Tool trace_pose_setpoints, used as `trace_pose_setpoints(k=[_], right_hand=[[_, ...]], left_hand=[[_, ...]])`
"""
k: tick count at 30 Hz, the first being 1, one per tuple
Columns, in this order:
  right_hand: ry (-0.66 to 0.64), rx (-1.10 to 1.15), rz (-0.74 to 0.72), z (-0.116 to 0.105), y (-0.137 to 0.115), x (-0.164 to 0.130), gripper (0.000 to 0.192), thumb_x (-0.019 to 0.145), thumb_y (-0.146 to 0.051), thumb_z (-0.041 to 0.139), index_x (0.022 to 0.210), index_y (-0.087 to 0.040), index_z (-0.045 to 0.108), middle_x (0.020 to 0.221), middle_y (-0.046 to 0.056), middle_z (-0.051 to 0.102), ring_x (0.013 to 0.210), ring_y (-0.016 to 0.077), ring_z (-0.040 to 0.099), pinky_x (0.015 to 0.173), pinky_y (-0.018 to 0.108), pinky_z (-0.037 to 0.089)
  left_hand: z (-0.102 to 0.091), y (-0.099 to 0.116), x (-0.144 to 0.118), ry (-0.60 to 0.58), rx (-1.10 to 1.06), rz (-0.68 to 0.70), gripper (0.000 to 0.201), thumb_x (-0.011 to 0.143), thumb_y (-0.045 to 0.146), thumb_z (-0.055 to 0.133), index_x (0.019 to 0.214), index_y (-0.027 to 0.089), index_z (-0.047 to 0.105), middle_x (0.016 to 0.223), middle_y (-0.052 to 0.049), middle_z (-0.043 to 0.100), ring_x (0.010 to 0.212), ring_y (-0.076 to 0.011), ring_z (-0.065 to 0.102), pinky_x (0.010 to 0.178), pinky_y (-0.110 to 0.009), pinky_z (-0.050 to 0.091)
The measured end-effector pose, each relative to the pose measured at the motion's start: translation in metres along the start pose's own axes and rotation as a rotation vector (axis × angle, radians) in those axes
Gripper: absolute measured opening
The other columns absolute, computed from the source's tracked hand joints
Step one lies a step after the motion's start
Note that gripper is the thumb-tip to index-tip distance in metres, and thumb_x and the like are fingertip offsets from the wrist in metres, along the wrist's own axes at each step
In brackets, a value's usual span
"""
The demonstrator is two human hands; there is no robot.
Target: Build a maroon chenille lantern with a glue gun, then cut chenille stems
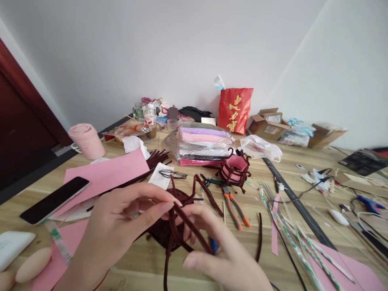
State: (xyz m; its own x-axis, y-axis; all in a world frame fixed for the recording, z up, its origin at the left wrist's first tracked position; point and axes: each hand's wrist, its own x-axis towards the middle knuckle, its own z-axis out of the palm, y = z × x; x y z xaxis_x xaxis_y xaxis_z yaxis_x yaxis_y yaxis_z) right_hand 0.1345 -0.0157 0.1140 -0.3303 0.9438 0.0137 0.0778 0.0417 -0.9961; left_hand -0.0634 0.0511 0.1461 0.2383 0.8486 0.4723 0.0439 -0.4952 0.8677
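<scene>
**Fingers pinch dark-red stems**

Left hand [121, 220] and right hand [218, 250] pinch chenille stems of a half-woven dark-red basket [169, 230] low over the table [303, 161]; loose ends remain. Pliers [233, 204] and a finished pink-lined basket [235, 169] sit beyond.

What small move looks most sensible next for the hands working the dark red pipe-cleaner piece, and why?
Probably tuck the loose strand down into the woven piece. The left hand pinches it at the top between thumb and fingertips, the right hand supports it lower down, and several strand ends stick up unwoven from the dark red bundle between both hands.
</scene>
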Motion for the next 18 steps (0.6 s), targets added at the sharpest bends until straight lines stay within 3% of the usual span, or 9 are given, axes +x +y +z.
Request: trace_pose_setpoints(k=[2,5,7,11,18], right_hand=[[-0.008,0.054,-0.026,0.001,0.002,0.001,0.041,0.090,-0.054,0.061,0.128,-0.038,0.057,0.130,-0.001,0.058,0.118,0.0174,0.052,0.102,0.027,0.038],[0.051,0.114,-0.019,0.004,0.006,0.005,0.035,0.098,-0.055,0.046,0.119,-0.033,0.064,0.118,0.000,0.065,0.111,0.0163,0.057,0.100,0.027,0.041],[0.072,0.143,-0.012,0.007,0.006,0.008,0.036,0.097,-0.055,0.046,0.112,-0.029,0.066,0.105,0.001,0.068,0.102,0.0163,0.060,0.095,0.027,0.045],[0.097,0.200,-0.044,0.011,0.002,0.011,0.032,0.097,-0.051,0.052,0.106,-0.025,0.067,0.093,0.001,0.069,0.088,0.0144,0.063,0.087,0.026,0.050],[0.141,0.324,-0.107,0.016,0.002,0.013,0.020,0.096,-0.036,0.058,0.090,-0.020,0.068,0.067,-0.003,0.063,0.062,0.0078,0.059,0.065,0.019,0.050]], left_hand=[[0.002,0.000,-0.001,-0.040,0.021,0.007,0.011,0.081,0.020,0.073,0.080,0.031,0.076,0.075,0.007,0.077,0.061,-0.0090,0.072,0.057,-0.009,0.056],[0.006,-0.001,-0.003,-0.133,0.035,0.010,0.009,0.086,0.022,0.068,0.084,0.029,0.074,0.076,0.007,0.077,0.059,-0.0081,0.070,0.055,-0.010,0.054],[0.008,-0.003,-0.005,-0.167,0.078,0.026,0.010,0.089,0.022,0.065,0.086,0.029,0.071,0.078,0.006,0.076,0.062,-0.0089,0.070,0.058,-0.013,0.054],[0.009,-0.007,-0.008,-0.122,0.258,0.138,0.013,0.088,0.018,0.065,0.088,0.030,0.070,0.084,0.007,0.074,0.079,-0.0097,0.069,0.072,-0.016,0.052],[0.016,-0.010,-0.007,-0.105,0.299,0.286,0.016,0.088,0.011,0.064,0.091,0.027,0.067,0.089,0.006,0.071,0.086,-0.0095,0.065,0.079,-0.019,0.050]])
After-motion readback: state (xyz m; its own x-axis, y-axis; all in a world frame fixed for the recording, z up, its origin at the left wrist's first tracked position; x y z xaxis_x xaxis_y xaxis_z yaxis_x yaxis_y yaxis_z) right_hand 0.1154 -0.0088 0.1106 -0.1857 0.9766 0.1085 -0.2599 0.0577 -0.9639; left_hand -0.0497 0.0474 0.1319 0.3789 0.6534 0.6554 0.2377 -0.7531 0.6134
